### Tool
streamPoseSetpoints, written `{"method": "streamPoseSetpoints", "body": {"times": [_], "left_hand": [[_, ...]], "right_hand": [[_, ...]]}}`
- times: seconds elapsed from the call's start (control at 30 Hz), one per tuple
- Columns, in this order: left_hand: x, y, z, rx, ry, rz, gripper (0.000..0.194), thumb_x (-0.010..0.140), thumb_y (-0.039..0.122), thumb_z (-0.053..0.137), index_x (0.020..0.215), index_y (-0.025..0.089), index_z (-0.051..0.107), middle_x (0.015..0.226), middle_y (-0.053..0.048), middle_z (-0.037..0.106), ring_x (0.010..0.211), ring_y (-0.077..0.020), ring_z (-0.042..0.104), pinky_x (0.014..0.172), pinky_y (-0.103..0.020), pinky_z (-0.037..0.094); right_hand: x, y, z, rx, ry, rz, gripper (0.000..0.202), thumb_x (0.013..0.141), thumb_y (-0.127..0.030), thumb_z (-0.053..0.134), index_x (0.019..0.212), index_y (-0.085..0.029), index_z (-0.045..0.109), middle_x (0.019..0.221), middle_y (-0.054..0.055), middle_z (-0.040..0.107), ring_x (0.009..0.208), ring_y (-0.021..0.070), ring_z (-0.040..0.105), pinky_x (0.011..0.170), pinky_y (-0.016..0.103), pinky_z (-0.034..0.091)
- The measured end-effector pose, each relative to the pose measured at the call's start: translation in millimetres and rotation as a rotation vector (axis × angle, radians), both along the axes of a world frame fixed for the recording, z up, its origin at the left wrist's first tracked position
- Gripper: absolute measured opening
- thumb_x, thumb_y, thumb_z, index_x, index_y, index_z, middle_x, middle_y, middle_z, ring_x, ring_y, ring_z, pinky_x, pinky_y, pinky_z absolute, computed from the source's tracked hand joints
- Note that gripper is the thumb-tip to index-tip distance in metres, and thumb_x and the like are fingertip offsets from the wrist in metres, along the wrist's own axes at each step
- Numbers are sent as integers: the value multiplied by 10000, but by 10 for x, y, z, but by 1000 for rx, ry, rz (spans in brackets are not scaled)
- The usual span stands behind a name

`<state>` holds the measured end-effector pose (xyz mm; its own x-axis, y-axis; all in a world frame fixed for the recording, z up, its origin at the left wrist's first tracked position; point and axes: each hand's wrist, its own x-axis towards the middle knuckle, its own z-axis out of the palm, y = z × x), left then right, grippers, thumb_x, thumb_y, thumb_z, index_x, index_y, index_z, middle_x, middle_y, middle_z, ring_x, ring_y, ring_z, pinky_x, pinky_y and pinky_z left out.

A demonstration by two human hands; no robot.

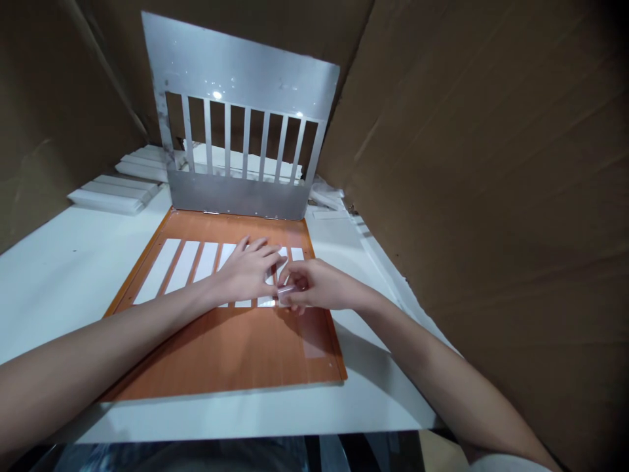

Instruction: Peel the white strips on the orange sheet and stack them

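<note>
My left hand (249,270) lies with fingers spread over several white strips (181,267) set side by side on an orange board (221,354). Close to its thumb, my right hand (314,285) is closed around a small clear film piece (289,293) that looks curled and shiny. That piece is over the right-hand strips, near their lower ends. A hinged metal frame (240,193) with a row of long slots stands raised along the board's far edge. The strips under both hands are partly hidden.
Stacks of white strips (115,192) rest at the back left of the white table (59,262). Behind the frame is more white material (230,159). Clear or white scraps (327,195) lie at the back right. Brown cardboard walls (481,183) close in the sides and back.
</note>
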<state>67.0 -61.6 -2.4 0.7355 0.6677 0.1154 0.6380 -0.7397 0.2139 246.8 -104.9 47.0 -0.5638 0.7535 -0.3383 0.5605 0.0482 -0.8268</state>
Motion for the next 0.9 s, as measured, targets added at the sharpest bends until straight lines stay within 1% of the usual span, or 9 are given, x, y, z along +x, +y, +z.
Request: {"method": "streamPoseSetpoints", "body": {"times": [0.13, 0.2, 0.3, 0.4, 0.53, 0.6, 0.7, 0.8, 0.9], "left_hand": [[-10, -5, -20, 37, -22, -6, 457, 788, 578, 455, 1034, 211, 570, 1326, -60, 479, 1284, -327, 293, 1046, -566, 138], [-15, -3, -20, 43, -23, -15, 416, 824, 529, 420, 1039, 204, 567, 1328, -65, 478, 1284, -325, 295, 1044, -582, 130], [-24, 5, 0, 15, -31, -19, 372, 894, 443, 318, 1027, 203, 570, 1328, -52, 479, 1289, -309, 295, 1039, -596, 132], [-35, 11, 33, -32, -55, -21, 374, 928, 358, 240, 1024, 216, 573, 1325, -30, 481, 1297, -288, 289, 1042, -595, 121], [-50, 6, 66, -55, -77, -53, 365, 923, 304, 237, 1045, 217, 570, 1309, -41, 488, 1290, -274, 303, 1044, -584, 124], [-48, -5, 74, -43, -80, -65, 360, 922, 360, 263, 1047, 215, 568, 1284, -57, 505, 1267, -277, 337, 1042, -581, 127], [-30, -25, 74, -15, -86, -64, 447, 882, 550, 315, 997, 204, 573, 1248, -77, 526, 1232, -283, 381, 1051, -567, 109], [-13, -29, 48, 17, -74, -65, 566, 796, 681, 367, 1004, 193, 564, 1259, -96, 515, 1235, -292, 378, 1063, -544, 94], [-11, -11, 4, 39, -61, -63, 664, 749, 730, 382, 1097, 186, 537, 1286, -109, 491, 1264, -296, 341, 1068, -530, 75]], "right_hand": [[38, 26, -7, -66, 100, 48, 403, 646, -235, 715, 930, -210, 431, 767, -22, 652, 667, 138, 644, 616, 260, 501], [36, 25, -6, -64, 141, 37, 327, 711, -235, 659, 931, -208, 419, 768, -19, 640, 669, 133, 640, 598, 255, 502], [9, 26, -29, 19, 63, -12, 65, 844, -221, 479, 897, -190, 456, 700, -21, 606, 586, 110, 612, 548, 237, 476], [-26, 39, -80, 263, -123, -43, 135, 877, -187, 394, 782, -177, 489, 631, -20, 565, 537, 99, 553, 542, 233, 425], [-62, 55, -157, 658, -277, -100, 164, 843, -163, 475, 708, -150, 568, 724, 32, 563, 677, 123, 518, 641, 246, 393], [-74, 48, -192, 689, -290, -141, 143, 816, -134, 508, 739, -150, 628, 728, 33, 575, 679, 123, 515, 648, 240, 381], [-83, 23, -242, 664, -257, -216, 148, 785, -120, 543, 778, -183, 677, 726, 16, 610, 655, 114, 521, 641, 229, 370], [-80, 4, -295, 651, -257, -279, 113, 776, -167, 563, 797, -206, 667, 764, 0, 636, 646, 113, 522, 618, 229, 357], [-74, 4, -345, 684, -284, -305, 81, 771, -186, 561, 750, -199, 638, 786, 6, 612, 671, 119, 518, 631, 242, 349]]}}
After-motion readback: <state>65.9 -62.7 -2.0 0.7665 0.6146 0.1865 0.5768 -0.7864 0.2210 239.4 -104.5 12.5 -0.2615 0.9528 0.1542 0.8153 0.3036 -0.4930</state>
